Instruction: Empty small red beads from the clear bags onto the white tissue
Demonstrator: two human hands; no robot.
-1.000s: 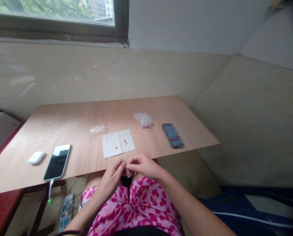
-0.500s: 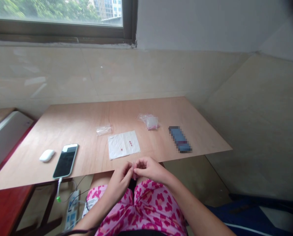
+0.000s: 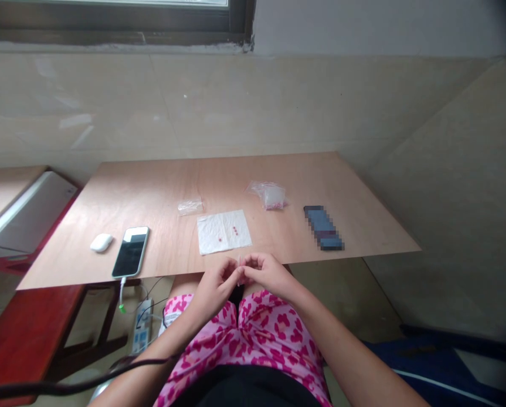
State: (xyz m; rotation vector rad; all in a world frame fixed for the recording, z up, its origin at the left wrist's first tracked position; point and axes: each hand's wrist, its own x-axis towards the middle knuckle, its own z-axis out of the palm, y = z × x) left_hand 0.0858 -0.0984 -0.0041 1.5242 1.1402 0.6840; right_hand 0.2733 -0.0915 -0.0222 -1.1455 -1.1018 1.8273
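My left hand (image 3: 215, 289) and my right hand (image 3: 267, 277) meet above my lap, just off the table's near edge. Their fingertips pinch a small clear plastic piece (image 3: 239, 267), mostly hidden and seen almost edge-on. Beyond my hands lies a white tissue (image 3: 224, 240) with several tiny red beads (image 3: 234, 230) on it. A flat clear plastic bag (image 3: 190, 207) lies behind its left corner. A crumpled clear bag (image 3: 273, 196) with something white inside lies further right.
The plywood tabletop (image 3: 168, 192) also holds a charging smartphone (image 3: 130, 252), a small white oval object (image 3: 101, 242), and a pixelated blue object (image 3: 323, 228). Below on the left are a power strip (image 3: 142, 326) and a red bench (image 3: 27, 319). A dark cable (image 3: 121, 367) crosses low.
The view has tilted downward, so the table sits higher in the picture. My hands have drawn closer together, and the plastic piece shows narrower between my fingertips.
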